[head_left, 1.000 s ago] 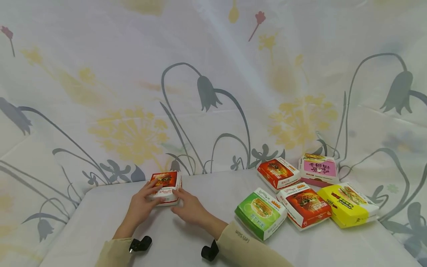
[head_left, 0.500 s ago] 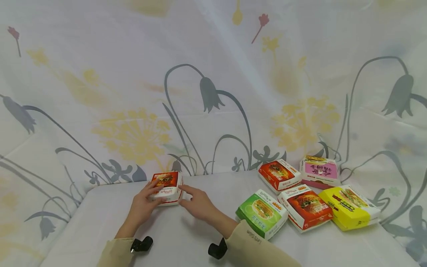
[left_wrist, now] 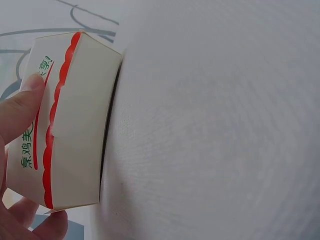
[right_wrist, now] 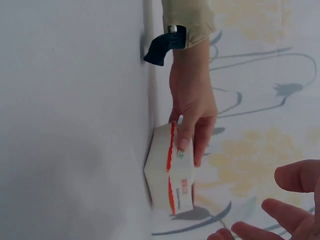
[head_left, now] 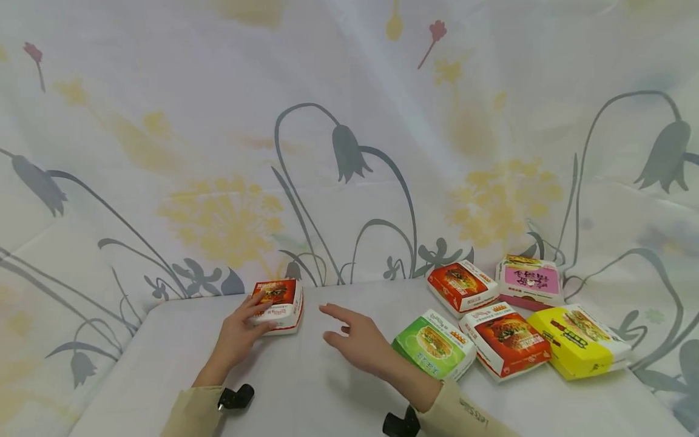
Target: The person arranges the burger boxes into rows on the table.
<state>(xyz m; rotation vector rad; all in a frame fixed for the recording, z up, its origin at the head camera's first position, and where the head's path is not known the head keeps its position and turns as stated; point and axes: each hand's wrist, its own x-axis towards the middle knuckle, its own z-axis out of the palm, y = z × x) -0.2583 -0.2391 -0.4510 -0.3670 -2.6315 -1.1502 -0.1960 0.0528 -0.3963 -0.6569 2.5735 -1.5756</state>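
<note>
Near the counter's (head_left: 327,388) far left corner, the left hand (head_left: 240,331) pinches the red-topped box (head_left: 278,305), thumb on its side and fingers over the lid, steadying it flat. Right hand (head_left: 360,343) hovers spread, empty, beside the green box (head_left: 434,349).

From my seat, the left hand (left_wrist: 15,130) is cut by the left wrist picture's edge, showing only thumb and fingertips on the red-and-white box (left_wrist: 65,125). Its print is too small to read. The right hand (right_wrist: 280,205) is cropped at the right wrist picture's corner.
</note>
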